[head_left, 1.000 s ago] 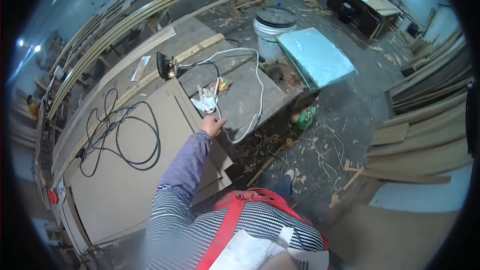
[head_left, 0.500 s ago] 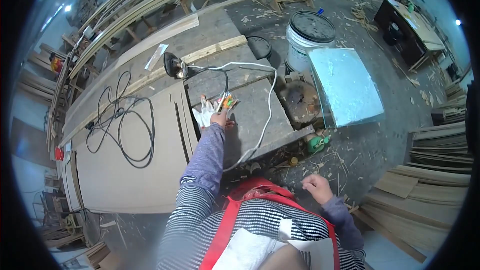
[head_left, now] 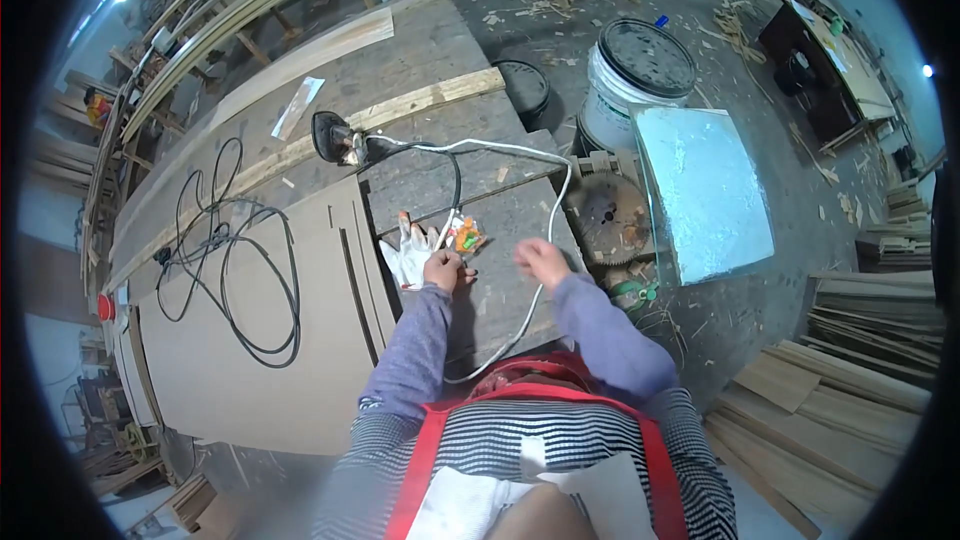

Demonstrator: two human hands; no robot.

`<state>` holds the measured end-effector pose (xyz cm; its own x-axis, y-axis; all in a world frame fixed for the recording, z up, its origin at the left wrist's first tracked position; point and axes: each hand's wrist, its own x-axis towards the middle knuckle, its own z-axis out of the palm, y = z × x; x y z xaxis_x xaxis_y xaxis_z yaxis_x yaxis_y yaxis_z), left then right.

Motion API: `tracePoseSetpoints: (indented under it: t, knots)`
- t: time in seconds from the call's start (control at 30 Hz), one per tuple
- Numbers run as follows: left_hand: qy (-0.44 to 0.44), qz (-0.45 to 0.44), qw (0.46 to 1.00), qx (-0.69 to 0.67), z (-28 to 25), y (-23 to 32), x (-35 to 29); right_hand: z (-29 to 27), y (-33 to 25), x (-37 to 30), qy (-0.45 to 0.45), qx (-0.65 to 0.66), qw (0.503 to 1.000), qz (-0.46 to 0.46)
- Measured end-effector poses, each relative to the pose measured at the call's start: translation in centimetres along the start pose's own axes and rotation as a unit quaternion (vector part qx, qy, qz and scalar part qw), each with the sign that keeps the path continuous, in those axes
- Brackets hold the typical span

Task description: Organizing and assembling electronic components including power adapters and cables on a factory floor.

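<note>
Workbench [head_left: 440, 60] scene: left hand [head_left: 440, 270] rests on white glove [head_left: 408, 258], fingers apparently closing on it, beside small orange item [head_left: 465, 235]. Right hand [head_left: 541, 262] hovers above bench edge near white cable [head_left: 556, 230], loosely open, holding nothing.

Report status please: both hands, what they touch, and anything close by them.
Left hand on white glove beside small orange item. Right hand empty, above workbench. White cable runs between the hands.
</note>
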<state>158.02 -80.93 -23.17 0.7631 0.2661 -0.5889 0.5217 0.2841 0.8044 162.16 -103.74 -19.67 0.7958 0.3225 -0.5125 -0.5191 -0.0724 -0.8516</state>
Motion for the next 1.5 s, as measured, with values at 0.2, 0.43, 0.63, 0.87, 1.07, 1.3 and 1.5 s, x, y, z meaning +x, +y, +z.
tracePoseSetpoints:
  t: [0.2,0.43,0.63,0.87,1.07,1.3,1.5]
  knots:
    - [-0.078,0.039,0.996,-0.025,-0.9,-1.3,-3.5,4.7,0.6,7.0,0.007,0.117,0.992,0.052]
    - [-0.037,0.194,0.957,0.212,-1.2,-1.3,-6.8,6.0,0.9,4.6,-0.06,0.243,0.966,0.067]
    - [0.007,0.355,0.887,0.294,4.2,4.5,-12.4,3.5,0.8,3.1,-0.139,0.418,0.895,0.074]
    - [0.043,0.397,0.863,0.31,6.3,5.2,-13.8,2.3,-1.0,1.8,-0.159,0.473,0.865,0.058]
    - [0.05,0.319,0.942,0.09,7.0,4.0,-13.2,1.9,-3.6,0.1,-0.149,0.427,0.892,0.008]
    - [-0.002,0.098,0.989,-0.11,8.0,7.0,-12.5,2.9,-5.1,-1.3,-0.157,0.356,0.918,-0.072]
    - [0.009,0.157,0.982,-0.108,8.1,7.4,-12.8,3.1,-6.6,-1.9,-0.168,0.399,0.898,-0.076]
